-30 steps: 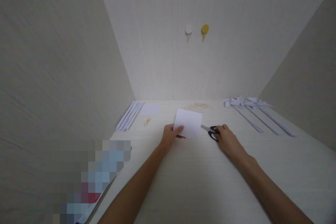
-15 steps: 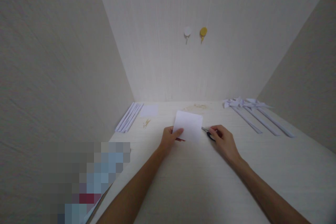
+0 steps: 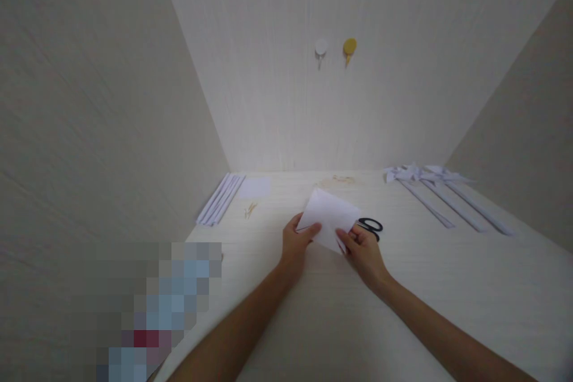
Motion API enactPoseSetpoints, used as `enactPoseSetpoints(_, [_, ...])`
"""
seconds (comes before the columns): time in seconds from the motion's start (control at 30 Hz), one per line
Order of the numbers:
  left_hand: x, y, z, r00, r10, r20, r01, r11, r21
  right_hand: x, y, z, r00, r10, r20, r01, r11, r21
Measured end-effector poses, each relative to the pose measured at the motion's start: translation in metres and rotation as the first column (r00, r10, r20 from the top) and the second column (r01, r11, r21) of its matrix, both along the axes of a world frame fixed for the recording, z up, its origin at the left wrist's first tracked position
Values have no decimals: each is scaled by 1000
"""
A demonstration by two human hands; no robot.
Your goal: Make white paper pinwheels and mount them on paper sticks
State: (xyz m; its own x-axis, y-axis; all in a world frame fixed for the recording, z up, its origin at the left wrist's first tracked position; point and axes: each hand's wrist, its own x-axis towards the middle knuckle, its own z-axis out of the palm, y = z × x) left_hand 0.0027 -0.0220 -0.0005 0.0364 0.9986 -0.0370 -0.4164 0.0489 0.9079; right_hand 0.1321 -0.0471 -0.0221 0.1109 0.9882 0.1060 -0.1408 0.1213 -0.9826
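Both hands hold a white sheet of paper [image 3: 330, 212] above the middle of the table, its corner pointing away from me. My left hand [image 3: 299, 245] pinches the left edge, thumb on top and fingers underneath. At the lower right edge, my right hand [image 3: 363, 250] is closed on the sheet with its thumb on top. Black-handled scissors [image 3: 371, 224] lie on the table just beyond my right hand; their blades are hidden by the paper and hand.
Rolled paper sticks [image 3: 221, 200] and a flat white sheet [image 3: 254, 187] lie at the back left, near small tan sticks [image 3: 250, 210]. Several paper pinwheels [image 3: 416, 174] on paper stems lie at the back right. A white hook [image 3: 321, 48] and a yellow hook [image 3: 350, 46] are on the wall.
My right hand has let go of the scissors, which now lie on the table, and has taken hold of the paper's right side. The sheet has turned so a corner points away.
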Motion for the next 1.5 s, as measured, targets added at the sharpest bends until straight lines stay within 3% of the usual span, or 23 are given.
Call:
enactPoseSetpoints(0.2, [8,-6,-1,995,-44,88,42,999,32,-11,3,14,993,-73,90,74,997,-9])
enactPoseSetpoints(0.43, [10,-8,2,981,-98,-168,110,992,63,-10,1,17,997,14,80,-15,1000,15])
enactPoseSetpoints(0.6, [11,-8,3,973,-51,-227,51,999,-7,-8,2,15,997,22,78,-22,1000,-6])
enactPoseSetpoints(0.8, [10,-6,0,984,-44,-170,45,999,5,-7,0,13,1000,9,15,-9,999,-33])
enactPoseSetpoints(1.0, [8,-4,3,984,140,-109,-146,988,-56,-6,-3,14,993,82,-87,-71,990,118])
enactPoseSetpoints(1.2, [7,-2,4,980,184,-77,-191,977,-91,-4,-1,10,981,179,77,-190,967,169])
enactPoseSetpoints(1.37, [8,-2,2,981,168,-100,-174,984,-50,-5,-1,11,979,109,172,-140,974,178])
enactPoseSetpoints(1.5, [8,-1,1,978,167,-126,-174,983,-52,-6,0,12,985,70,158,-98,979,178])
